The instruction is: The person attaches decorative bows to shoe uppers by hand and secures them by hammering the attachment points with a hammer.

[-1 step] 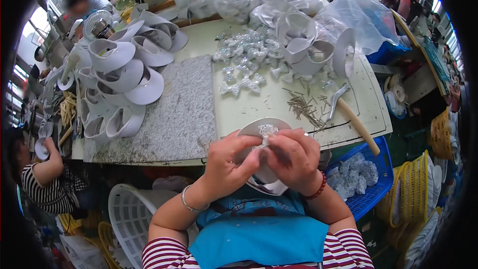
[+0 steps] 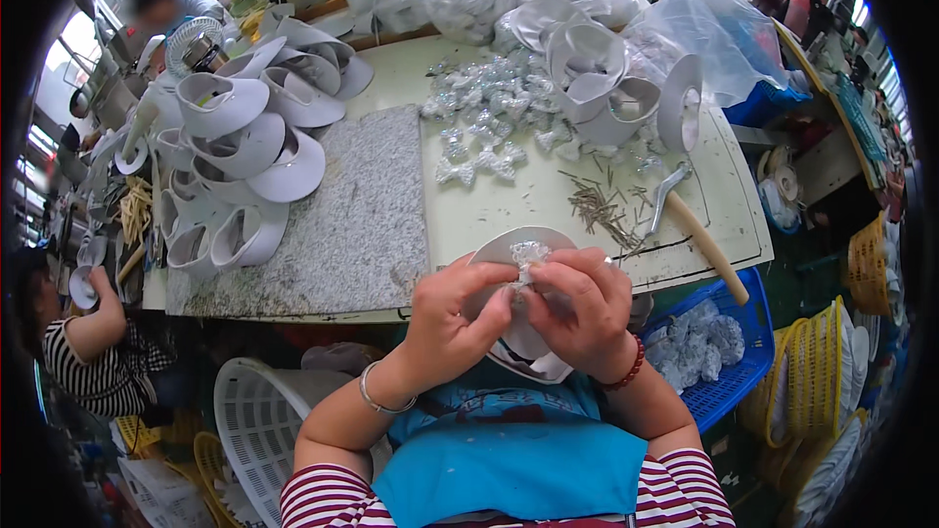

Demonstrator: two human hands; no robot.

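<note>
The visor [image 2: 499, 247] sits at the near edge of the surface [image 2: 469, 217], brim over that edge and headband toward the wearer's lap, with a glittery star [image 2: 529, 251] at the front. The left hand [image 2: 452, 311] is curled, its thumb and forefinger pinched together on the visor beside the star's lower part; the right hand [image 2: 584, 311] has thumb and forefinger drawn tight on the star itself, other fingers bent. Exactly what lies between the fingertips is hidden. The visor should be light, its brim thin and springy, its band softer and quick to flex, so the band just beside the star looks the best place to steady it, away from the brim, which might crease. The star probably weighs almost nothing; its shiny trim could snag or shed, making its lower middle a safer grip than its points. Against the earlier frame, little differs: the whole view shifts slightly, and both hands keep their pinch. The stacked visors [image 2: 235, 149] by the left edge, the loose stars [image 2: 501, 88] toward the far edge, and the nails [image 2: 602, 215] and hammer [image 2: 706, 240] near the right edge all stay put.
</note>
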